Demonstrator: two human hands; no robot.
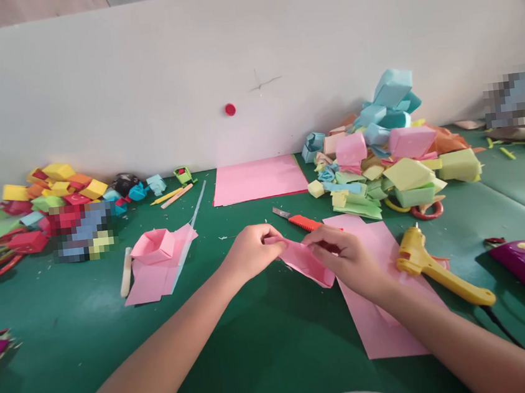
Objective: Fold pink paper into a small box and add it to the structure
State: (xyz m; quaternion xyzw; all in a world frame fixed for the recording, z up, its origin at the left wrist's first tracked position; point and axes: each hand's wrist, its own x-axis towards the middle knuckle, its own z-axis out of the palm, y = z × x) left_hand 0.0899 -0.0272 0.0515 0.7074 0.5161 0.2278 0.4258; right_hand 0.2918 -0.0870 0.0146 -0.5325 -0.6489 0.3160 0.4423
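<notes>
Pink finished box [154, 245] at left on green mat [259, 347]. Left hand [249, 251] and right hand [348, 256] both pinch a folded pink paper [308, 263] held mid-table; yellow glue gun [432, 266] right.

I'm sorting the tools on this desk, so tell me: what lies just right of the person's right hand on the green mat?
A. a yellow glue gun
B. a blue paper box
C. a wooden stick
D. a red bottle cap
A: the yellow glue gun lies on the green mat just right of the right hand, which pinches a folded pink paper piece.
</notes>
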